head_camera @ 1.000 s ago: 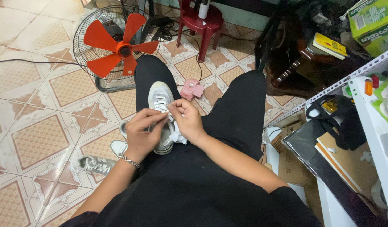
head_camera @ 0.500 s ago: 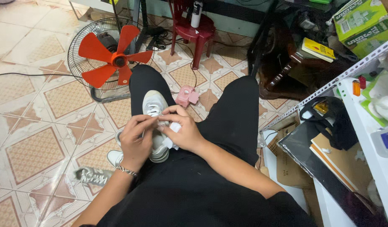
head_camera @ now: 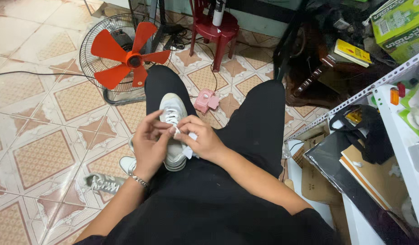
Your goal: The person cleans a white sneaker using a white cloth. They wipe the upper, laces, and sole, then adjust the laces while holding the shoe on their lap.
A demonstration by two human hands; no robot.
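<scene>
A person sat looking down at their own lap, legs in black trousers stretched over a patterned tile floor (head_camera: 41, 154). A pale sneaker (head_camera: 173, 115) rested on the left thigh, its long axis running away from the body, toe pointing toward an orange-bladed floor fan (head_camera: 125, 59). Both hands met over the shoe's middle. The left hand (head_camera: 148, 147), a bracelet on its wrist, came in from the shoe's left side, its fingers pinched on the white laces (head_camera: 172, 119). The right hand (head_camera: 201, 140) came from the right side, its grip closed on a small white cloth (head_camera: 189, 146) pressed against the shoe's side. Both hands touched the shoe; neither was clearly nearer. Another sneaker (head_camera: 103, 183) lay on the floor to the left. A pink object (head_camera: 206, 100) sat between the legs, a red stool (head_camera: 218, 31) beyond.
</scene>
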